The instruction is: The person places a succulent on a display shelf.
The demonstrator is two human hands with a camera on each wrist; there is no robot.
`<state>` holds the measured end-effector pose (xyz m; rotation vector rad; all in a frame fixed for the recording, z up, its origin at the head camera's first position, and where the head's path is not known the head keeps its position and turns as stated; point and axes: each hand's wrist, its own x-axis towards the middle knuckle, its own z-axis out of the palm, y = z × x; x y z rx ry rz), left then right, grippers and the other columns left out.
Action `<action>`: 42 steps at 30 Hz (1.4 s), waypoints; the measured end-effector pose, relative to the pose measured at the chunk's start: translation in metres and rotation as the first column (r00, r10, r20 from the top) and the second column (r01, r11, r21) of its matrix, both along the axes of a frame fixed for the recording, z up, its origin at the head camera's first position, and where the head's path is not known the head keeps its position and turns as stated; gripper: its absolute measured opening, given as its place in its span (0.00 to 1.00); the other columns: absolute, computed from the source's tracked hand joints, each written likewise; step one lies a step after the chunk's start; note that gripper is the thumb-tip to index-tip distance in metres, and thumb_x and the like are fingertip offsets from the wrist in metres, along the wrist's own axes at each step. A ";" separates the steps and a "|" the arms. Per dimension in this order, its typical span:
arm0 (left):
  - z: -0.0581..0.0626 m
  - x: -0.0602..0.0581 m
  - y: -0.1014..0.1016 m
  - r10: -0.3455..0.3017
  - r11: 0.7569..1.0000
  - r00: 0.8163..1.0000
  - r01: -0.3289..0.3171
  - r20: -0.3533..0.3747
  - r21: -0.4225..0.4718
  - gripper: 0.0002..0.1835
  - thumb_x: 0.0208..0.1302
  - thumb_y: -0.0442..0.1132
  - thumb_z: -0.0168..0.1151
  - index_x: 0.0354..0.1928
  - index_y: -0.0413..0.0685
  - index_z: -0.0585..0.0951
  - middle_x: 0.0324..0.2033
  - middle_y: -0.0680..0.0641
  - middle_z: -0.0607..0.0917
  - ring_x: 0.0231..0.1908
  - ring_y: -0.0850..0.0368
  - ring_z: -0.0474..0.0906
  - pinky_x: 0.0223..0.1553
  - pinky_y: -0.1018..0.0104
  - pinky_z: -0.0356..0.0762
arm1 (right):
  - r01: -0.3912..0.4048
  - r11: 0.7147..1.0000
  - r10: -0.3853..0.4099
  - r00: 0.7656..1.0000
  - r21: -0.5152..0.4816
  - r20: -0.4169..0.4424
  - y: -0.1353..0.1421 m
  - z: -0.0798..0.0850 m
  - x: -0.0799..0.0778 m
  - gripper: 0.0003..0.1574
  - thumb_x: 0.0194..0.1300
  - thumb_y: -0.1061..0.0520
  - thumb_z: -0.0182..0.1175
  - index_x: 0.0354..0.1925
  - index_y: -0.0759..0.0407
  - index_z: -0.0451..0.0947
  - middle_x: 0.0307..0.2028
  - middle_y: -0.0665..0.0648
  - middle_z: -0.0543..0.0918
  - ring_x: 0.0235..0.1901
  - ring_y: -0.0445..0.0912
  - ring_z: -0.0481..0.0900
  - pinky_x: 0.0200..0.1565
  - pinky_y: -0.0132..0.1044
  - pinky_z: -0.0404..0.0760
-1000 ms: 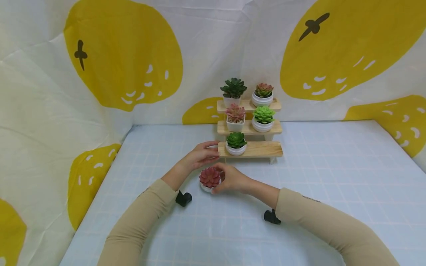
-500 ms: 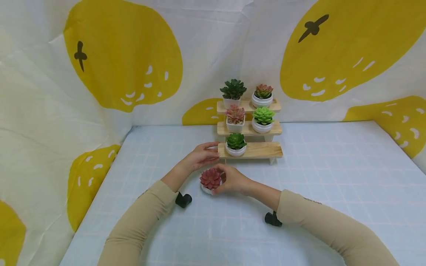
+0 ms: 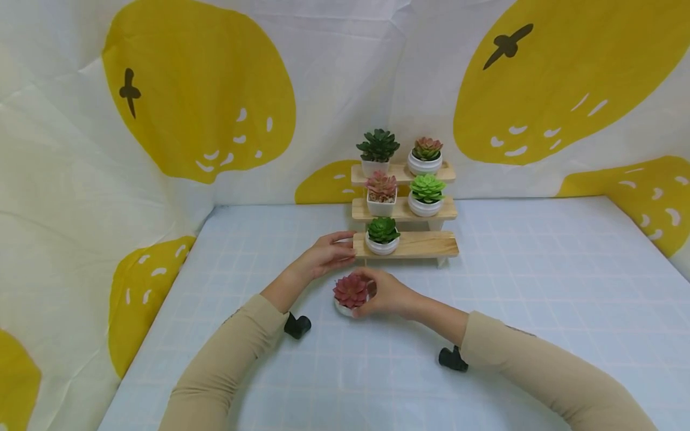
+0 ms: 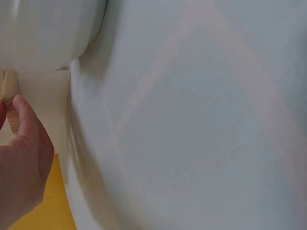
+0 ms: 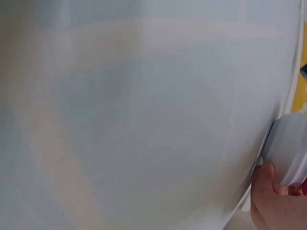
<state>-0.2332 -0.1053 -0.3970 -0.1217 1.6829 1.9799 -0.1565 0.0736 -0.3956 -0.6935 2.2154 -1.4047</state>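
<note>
My right hand [image 3: 389, 293] grips a small white pot with a dark red succulent [image 3: 351, 291], low over the table in front of the stand. Thumb and fingers close on the pot's side; in the right wrist view the white pot [image 5: 288, 148] shows between them. At the left end of the lowest step, my left hand [image 3: 325, 254] pinches the board of the wooden plant stand [image 3: 423, 244]. That board end [image 4: 10, 88] shows between thumb and finger in the left wrist view. A green succulent [image 3: 382, 233] in a round white pot sits on this step's left half.
The middle step carries a pink succulent [image 3: 381, 193] and a bright green one [image 3: 426, 194]. On top stand a dark green succulent [image 3: 378, 149] and a red-green one [image 3: 427, 155]. A lemon-print cloth [image 3: 345, 72] hangs behind the table [image 3: 539, 287].
My right hand has moved a little to the right with the red succulent. The left hand stays on the stand's lowest step.
</note>
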 end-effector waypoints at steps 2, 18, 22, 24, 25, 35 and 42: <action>0.000 0.000 0.000 0.000 1.000 1.000 0.000 -0.003 0.006 0.30 0.63 0.22 0.50 0.68 0.41 0.62 0.60 0.35 0.69 0.41 0.57 0.76 0.47 0.65 0.78 | 0.001 1.000 -0.001 1.000 -0.004 0.004 0.004 0.000 0.000 0.37 0.45 0.60 0.74 0.54 0.61 0.71 0.42 0.53 0.79 0.39 0.45 0.73 0.41 0.35 0.75; 0.003 0.002 0.000 0.003 1.000 1.000 -0.003 0.013 0.024 0.30 0.63 0.21 0.50 0.68 0.41 0.61 0.60 0.35 0.68 0.39 0.57 0.76 0.52 0.61 0.75 | 0.083 0.996 -0.084 0.993 0.011 0.085 0.040 0.008 0.000 0.41 0.45 0.58 0.74 0.58 0.60 0.69 0.46 0.56 0.77 0.45 0.48 0.74 0.46 0.38 0.77; 0.003 0.001 0.000 0.004 1.000 1.000 -0.004 0.015 0.023 0.30 0.63 0.21 0.50 0.68 0.41 0.62 0.59 0.36 0.69 0.38 0.58 0.76 0.53 0.60 0.74 | 0.097 0.995 -0.098 0.991 0.012 0.088 0.050 0.012 0.002 0.41 0.45 0.59 0.74 0.58 0.60 0.69 0.48 0.57 0.77 0.45 0.49 0.74 0.45 0.38 0.78; 0.003 0.001 0.000 0.004 1.000 1.000 -0.004 0.013 0.026 0.30 0.63 0.21 0.50 0.68 0.41 0.62 0.59 0.36 0.69 0.38 0.58 0.76 0.54 0.59 0.73 | 0.101 0.995 -0.102 0.992 0.009 0.081 0.056 0.014 0.002 0.40 0.46 0.60 0.73 0.57 0.61 0.69 0.47 0.58 0.77 0.45 0.50 0.74 0.44 0.39 0.78; 0.003 0.001 0.000 0.005 1.000 1.000 -0.005 0.012 0.025 0.30 0.63 0.21 0.50 0.68 0.41 0.62 0.59 0.36 0.69 0.38 0.58 0.76 0.55 0.59 0.73 | 0.105 0.994 -0.105 0.991 0.008 0.077 0.059 0.016 0.002 0.40 0.46 0.60 0.73 0.58 0.61 0.69 0.48 0.58 0.76 0.45 0.50 0.74 0.44 0.39 0.79; 0.005 0.001 0.000 0.004 1.000 1.000 -0.004 0.016 0.018 0.30 0.64 0.21 0.50 0.68 0.42 0.62 0.59 0.36 0.69 0.37 0.59 0.77 0.58 0.56 0.69 | 0.162 0.986 -0.164 0.985 0.038 0.061 0.088 0.033 -0.001 0.43 0.46 0.57 0.73 0.60 0.62 0.66 0.50 0.60 0.75 0.47 0.52 0.72 0.44 0.38 0.79; 0.005 0.001 -0.001 0.001 1.000 1.000 -0.001 0.020 0.012 0.30 0.64 0.22 0.50 0.68 0.43 0.62 0.57 0.38 0.71 0.35 0.59 0.78 0.56 0.57 0.71 | 0.224 0.973 -0.226 0.974 0.047 0.035 0.105 0.046 -0.008 0.45 0.49 0.56 0.72 0.62 0.64 0.63 0.53 0.63 0.73 0.49 0.53 0.72 0.45 0.36 0.78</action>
